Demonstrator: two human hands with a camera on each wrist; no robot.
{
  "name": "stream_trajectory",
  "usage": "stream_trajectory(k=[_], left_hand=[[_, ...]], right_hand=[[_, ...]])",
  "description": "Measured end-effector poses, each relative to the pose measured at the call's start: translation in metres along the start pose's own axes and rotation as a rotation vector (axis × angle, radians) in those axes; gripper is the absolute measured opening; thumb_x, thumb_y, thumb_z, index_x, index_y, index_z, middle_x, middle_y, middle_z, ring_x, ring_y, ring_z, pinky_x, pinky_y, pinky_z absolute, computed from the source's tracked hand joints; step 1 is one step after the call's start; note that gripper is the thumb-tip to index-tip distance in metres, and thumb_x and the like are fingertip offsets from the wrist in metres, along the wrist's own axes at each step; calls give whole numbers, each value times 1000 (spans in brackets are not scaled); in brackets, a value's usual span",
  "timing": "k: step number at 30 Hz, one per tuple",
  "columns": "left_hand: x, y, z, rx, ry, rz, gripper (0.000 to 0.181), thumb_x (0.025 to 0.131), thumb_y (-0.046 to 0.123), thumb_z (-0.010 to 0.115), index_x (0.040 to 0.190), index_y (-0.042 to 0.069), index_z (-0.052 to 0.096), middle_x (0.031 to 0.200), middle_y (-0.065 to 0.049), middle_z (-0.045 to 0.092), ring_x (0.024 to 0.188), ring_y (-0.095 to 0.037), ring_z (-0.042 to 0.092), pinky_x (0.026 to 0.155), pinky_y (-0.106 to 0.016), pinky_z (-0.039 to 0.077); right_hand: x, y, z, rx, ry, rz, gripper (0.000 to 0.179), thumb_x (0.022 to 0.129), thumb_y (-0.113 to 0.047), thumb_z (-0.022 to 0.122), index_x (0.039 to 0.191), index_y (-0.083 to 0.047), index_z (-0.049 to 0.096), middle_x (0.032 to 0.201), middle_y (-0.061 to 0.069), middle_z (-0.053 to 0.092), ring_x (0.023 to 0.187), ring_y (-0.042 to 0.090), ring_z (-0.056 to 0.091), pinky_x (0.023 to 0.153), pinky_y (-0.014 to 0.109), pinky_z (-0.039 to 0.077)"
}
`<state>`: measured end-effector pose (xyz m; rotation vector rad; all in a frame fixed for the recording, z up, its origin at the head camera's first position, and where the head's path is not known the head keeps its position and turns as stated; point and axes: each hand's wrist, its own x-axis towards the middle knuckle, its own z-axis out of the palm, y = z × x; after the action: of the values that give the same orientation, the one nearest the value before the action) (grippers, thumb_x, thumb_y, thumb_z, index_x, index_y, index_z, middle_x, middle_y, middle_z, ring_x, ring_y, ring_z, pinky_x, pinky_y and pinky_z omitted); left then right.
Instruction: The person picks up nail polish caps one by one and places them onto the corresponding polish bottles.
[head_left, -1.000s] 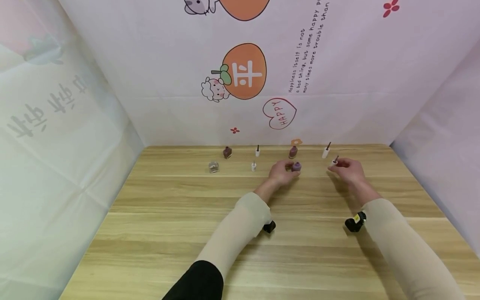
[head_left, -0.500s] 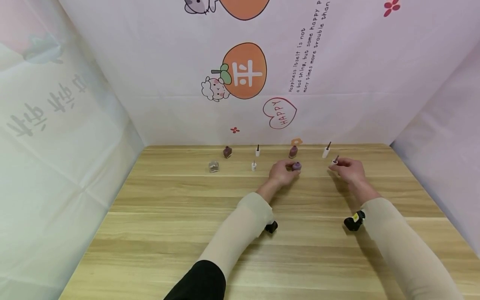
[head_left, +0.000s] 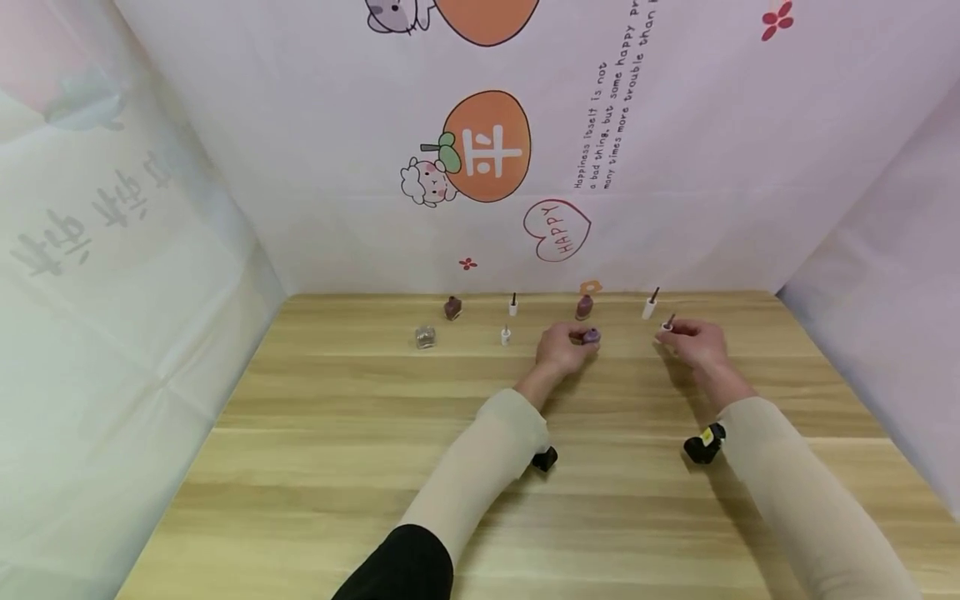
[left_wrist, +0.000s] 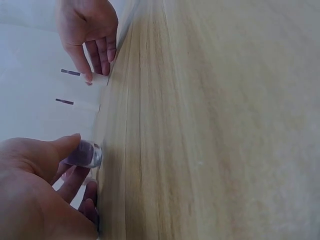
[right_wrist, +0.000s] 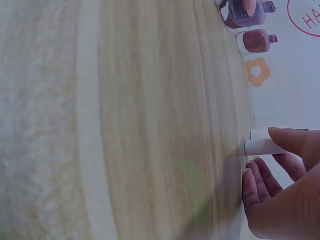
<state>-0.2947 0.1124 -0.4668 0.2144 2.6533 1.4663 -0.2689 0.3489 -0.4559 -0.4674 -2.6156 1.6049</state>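
Observation:
My left hand (head_left: 564, 348) pinches a purple nail polish bottle (left_wrist: 85, 154) by its sides; the bottle is uncapped and upright on the wooden table. Off to the right, my right hand (head_left: 697, 342) holds a white nail polish cap (right_wrist: 262, 147) between thumb and fingers, its dark brush (head_left: 670, 320) pointing up. Just behind that cap a second white brush cap (head_left: 649, 308) stands brush upward. Behind the left hand's bottle is a mauve polish bottle (right_wrist: 256, 41), open at the neck.
Left of the hands stand two more white brush caps, one at the back (head_left: 513, 307) and one nearer (head_left: 506, 335). Farther left are a dark plum bottle (head_left: 452, 307) and a clear glittery bottle (head_left: 425, 337). A printed cloth (head_left: 360, 242) hangs along the table's back edge.
Both hands keep their places, the left on the purple bottle and the right on the cap. The head view has shifted very slightly.

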Motion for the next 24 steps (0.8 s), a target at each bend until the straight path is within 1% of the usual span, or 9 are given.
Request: stream_trajectory(k=[3, 6, 7, 10, 14, 17, 20, 22, 24], left_hand=[[-5, -5, -2, -33, -2, 10, 22, 90, 22, 82, 111, 18, 79, 102, 5, 76, 94, -11, 67, 86, -24, 51], [-8, -7, -5, -69, -15, 21, 22, 89, 20, 82, 111, 15, 79, 102, 4, 76, 94, -11, 67, 83, -23, 52], [-8, -6, -6, -79, -23, 28, 23, 90, 19, 82, 112, 14, 79, 103, 3, 75, 94, -12, 67, 82, -22, 52], [-9, -3, -10, -102, -43, 46, 24, 91, 17, 80, 114, 11, 77, 104, 1, 74, 95, -14, 66, 79, -22, 53], [-11, 0, -18, -126, -63, 73, 24, 92, 17, 78, 115, 10, 77, 105, 0, 73, 97, -15, 65, 79, -24, 54], [-11, 0, -22, -129, -67, 85, 22, 92, 17, 79, 113, 13, 79, 102, 2, 74, 98, -14, 65, 84, -26, 53], [-13, -2, -25, -131, -71, 94, 20, 91, 17, 80, 112, 15, 79, 100, 4, 73, 100, -14, 64, 88, -26, 51], [-15, -4, -28, -135, -83, 106, 20, 92, 17, 80, 112, 15, 79, 100, 4, 73, 102, -15, 64, 87, -26, 51], [-18, -6, -32, -149, -98, 115, 21, 92, 16, 79, 113, 13, 79, 100, 4, 73, 100, -15, 65, 83, -25, 52]], right_hand=[[-3, 2, 5, 12, 8, -15, 49, 98, -16, 69, 138, 10, 56, 120, 11, 64, 87, 0, 53, 70, 15, 50], [-7, 3, 7, 15, 9, -28, 48, 97, -14, 69, 137, 10, 57, 117, 10, 66, 85, -2, 55, 71, 14, 51], [-7, 3, 7, 14, 6, -30, 48, 97, -14, 69, 137, 10, 57, 119, 11, 65, 85, -2, 56, 72, 15, 52], [-10, 2, 4, 21, -27, -54, 50, 99, -14, 68, 140, 12, 53, 133, 24, 60, 84, -3, 61, 77, 17, 56], [-14, -4, 3, 51, -86, -100, 52, 100, -11, 65, 141, 16, 48, 137, 35, 54, 86, 0, 68, 83, 24, 59], [-18, -9, 4, 45, -123, -138, 50, 101, -11, 64, 139, 17, 48, 135, 38, 54, 88, 4, 70, 85, 28, 60], [-23, -14, 5, 4, -139, -173, 47, 101, -11, 64, 136, 17, 51, 131, 37, 57, 89, 7, 70, 84, 29, 60], [-26, -17, 6, -24, -143, -191, 46, 101, -12, 65, 135, 16, 52, 130, 37, 59, 89, 7, 70, 83, 29, 60], [-29, -20, 6, -50, -149, -205, 46, 101, -13, 66, 135, 15, 54, 129, 36, 60, 89, 7, 70, 82, 29, 60]])
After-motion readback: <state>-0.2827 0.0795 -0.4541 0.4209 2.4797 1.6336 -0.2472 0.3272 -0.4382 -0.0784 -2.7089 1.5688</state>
